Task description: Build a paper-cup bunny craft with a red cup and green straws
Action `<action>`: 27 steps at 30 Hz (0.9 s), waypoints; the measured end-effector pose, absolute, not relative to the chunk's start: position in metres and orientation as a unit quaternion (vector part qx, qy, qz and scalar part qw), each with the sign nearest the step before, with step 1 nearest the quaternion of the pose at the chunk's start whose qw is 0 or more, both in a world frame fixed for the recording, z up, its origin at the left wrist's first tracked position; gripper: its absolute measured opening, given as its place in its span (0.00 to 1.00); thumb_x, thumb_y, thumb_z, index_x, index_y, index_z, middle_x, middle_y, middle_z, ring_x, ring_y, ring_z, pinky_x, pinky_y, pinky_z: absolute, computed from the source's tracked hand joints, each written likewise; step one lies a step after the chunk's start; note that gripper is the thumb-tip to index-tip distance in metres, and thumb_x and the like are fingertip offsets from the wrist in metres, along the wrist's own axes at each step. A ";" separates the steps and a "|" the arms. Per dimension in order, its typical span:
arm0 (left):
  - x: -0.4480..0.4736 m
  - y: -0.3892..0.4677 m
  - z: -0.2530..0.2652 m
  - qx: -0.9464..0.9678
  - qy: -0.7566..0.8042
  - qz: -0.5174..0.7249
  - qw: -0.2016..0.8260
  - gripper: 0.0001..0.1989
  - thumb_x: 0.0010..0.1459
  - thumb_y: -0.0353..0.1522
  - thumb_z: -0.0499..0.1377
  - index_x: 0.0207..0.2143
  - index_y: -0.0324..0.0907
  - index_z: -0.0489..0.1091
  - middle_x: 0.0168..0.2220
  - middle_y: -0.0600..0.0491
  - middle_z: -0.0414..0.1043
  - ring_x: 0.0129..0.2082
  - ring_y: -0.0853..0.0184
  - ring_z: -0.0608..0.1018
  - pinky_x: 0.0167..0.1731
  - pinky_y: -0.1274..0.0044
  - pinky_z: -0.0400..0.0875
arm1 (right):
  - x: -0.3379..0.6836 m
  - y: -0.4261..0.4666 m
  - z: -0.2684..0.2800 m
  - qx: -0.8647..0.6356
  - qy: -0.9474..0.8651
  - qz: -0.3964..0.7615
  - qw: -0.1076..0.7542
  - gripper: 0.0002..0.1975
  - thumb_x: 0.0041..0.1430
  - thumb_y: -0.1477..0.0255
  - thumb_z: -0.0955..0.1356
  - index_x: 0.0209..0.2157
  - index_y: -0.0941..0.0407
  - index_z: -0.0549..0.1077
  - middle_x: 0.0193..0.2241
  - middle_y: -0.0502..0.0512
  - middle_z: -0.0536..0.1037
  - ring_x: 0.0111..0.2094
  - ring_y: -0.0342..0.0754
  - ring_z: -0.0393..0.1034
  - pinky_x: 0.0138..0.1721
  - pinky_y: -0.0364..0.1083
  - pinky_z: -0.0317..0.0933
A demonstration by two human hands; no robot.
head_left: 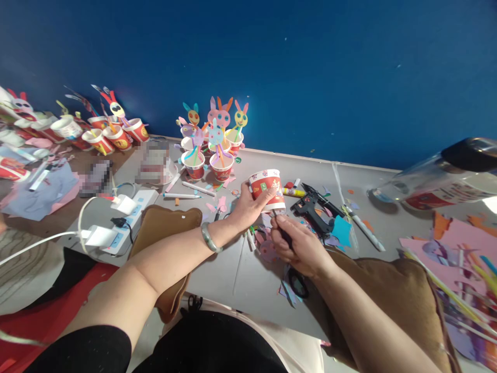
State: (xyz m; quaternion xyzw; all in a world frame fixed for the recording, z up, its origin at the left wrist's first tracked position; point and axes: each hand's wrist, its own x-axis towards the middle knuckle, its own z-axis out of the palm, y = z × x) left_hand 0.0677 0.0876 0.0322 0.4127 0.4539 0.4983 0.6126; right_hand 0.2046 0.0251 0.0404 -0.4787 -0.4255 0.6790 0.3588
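My left hand (249, 206) is wrapped round a red and white paper cup (264, 187), holding it above the table. Below the cup, my right hand (298, 243) is closed on a dark-handled tool (286, 239). The tool's thin tip points up at the cup's underside; whether it has pierced the cup cannot be seen. Just right of the cup lie a black glue gun (316, 212) and a yellow marker (293, 192). Paper cups (222, 171) with rabbit-faced paper figures (216, 133) on coloured stems stand behind my left hand.
A power strip (135, 212) with white plugs and cables lies left, beside a brown cushion (165, 228). Another brown cushion (384, 290) is under my right forearm. A clear bottle (392, 187) lies at right near coloured paper scraps (458, 241). More decorated cups (116, 137) stand far left.
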 end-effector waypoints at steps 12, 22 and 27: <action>0.067 0.106 0.039 0.235 0.372 0.520 0.732 0.17 0.59 0.45 0.62 0.41 0.40 0.69 0.35 0.50 0.75 0.36 0.64 0.79 0.39 0.68 0.79 | 0.197 0.016 0.045 -0.462 -0.496 0.634 0.373 0.26 0.63 0.47 0.65 0.24 0.53 0.60 0.15 0.44 0.62 0.14 0.38 0.51 0.14 0.40 0.42; 0.071 0.095 0.042 0.285 0.334 0.504 0.744 0.22 0.54 0.47 0.66 0.38 0.39 0.69 0.31 0.52 0.73 0.30 0.68 0.77 0.34 0.72 0.77 | 0.200 0.019 0.039 -0.470 -0.443 0.656 0.391 0.24 0.62 0.47 0.66 0.27 0.53 0.62 0.16 0.44 0.63 0.14 0.38 0.48 0.13 0.40 0.42; 0.072 0.095 0.040 0.305 0.320 0.530 0.724 0.25 0.51 0.47 0.68 0.43 0.41 0.66 0.34 0.53 0.74 0.32 0.68 0.78 0.36 0.71 0.76 | 0.198 0.019 0.045 -0.445 -0.397 0.702 0.389 0.22 0.62 0.49 0.66 0.28 0.52 0.60 0.14 0.41 0.60 0.13 0.37 0.43 0.13 0.39 0.40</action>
